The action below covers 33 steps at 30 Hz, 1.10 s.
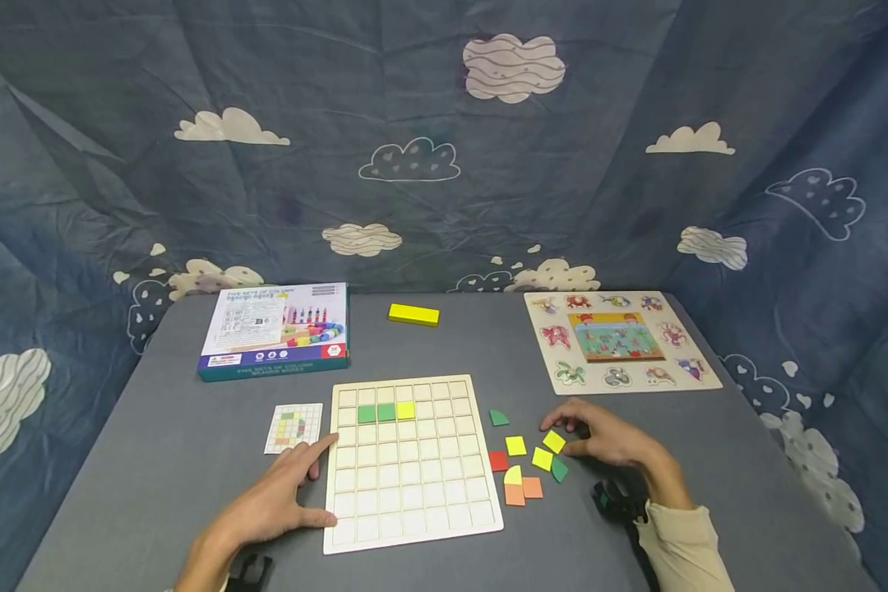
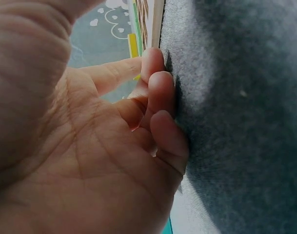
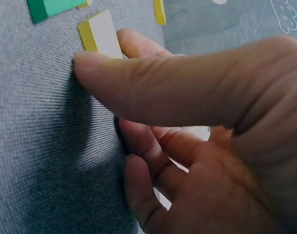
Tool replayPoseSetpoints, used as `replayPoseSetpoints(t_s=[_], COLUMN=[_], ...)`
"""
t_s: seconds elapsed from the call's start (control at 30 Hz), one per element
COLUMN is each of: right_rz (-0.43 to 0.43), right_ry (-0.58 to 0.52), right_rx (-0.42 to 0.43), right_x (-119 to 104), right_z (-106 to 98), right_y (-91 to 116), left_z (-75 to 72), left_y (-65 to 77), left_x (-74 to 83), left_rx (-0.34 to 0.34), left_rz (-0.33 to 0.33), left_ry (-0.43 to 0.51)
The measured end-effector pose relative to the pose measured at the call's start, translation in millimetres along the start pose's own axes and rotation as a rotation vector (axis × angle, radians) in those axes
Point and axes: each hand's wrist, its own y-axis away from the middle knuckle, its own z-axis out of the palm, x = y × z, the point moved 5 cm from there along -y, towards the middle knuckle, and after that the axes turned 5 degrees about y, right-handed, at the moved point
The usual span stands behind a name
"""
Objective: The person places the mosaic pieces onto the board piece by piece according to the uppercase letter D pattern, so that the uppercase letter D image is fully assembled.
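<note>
A pale wooden grid board point(image 1: 414, 477) lies on the table, with two green square tiles point(image 1: 376, 413) and a yellow square tile point(image 1: 405, 410) in its second row. My left hand point(image 1: 277, 493) rests at the board's left edge, thumb and index finger spread and touching it; its other fingers bend loosely in the left wrist view. On the right, my right hand point(image 1: 610, 434) pinches a yellow square tile point(image 1: 554, 442) between thumb and index finger, low over the table. Close by lie another yellow tile point(image 1: 542, 459) and a green quarter-round tile point(image 1: 559, 469).
More loose tiles sit right of the board: a red square point(image 1: 498, 461), orange squares point(image 1: 533, 487), yellow and green pieces. A pattern card point(image 1: 293, 427) lies left of the board. Behind are a boxed set point(image 1: 274, 333), a yellow block point(image 1: 413, 315) and a picture puzzle board point(image 1: 622, 341).
</note>
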Motion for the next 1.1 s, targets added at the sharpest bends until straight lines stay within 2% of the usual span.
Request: replayPoseSetpoints(t_s=[0.33, 0.53, 0.8, 1.1], right_rz=[0.053, 0.029, 0.034, 0.022], right_ry=[0.098, 0.138, 0.22, 0.261], right_rx=[0.051, 0.085, 0.184, 0.219], right_x=[-4, -9, -11, -26], right_z=[3, 3, 6, 4], right_y=[-2, -5, -9, -23], left_z=[-1.8, -1.2, -0.4, -0.9], left_y=[-0.3, -0.7, 1.2, 0.4], left_x=[2.5, 3.9, 2.5, 2.4], left_rx=[-0.013, -0.011, -0.014, -0.007], left_rz=[-0.024, -0.023, -0.017, -0.01], left_ry=[-0.001, -0.005, 0.002, 0.0])
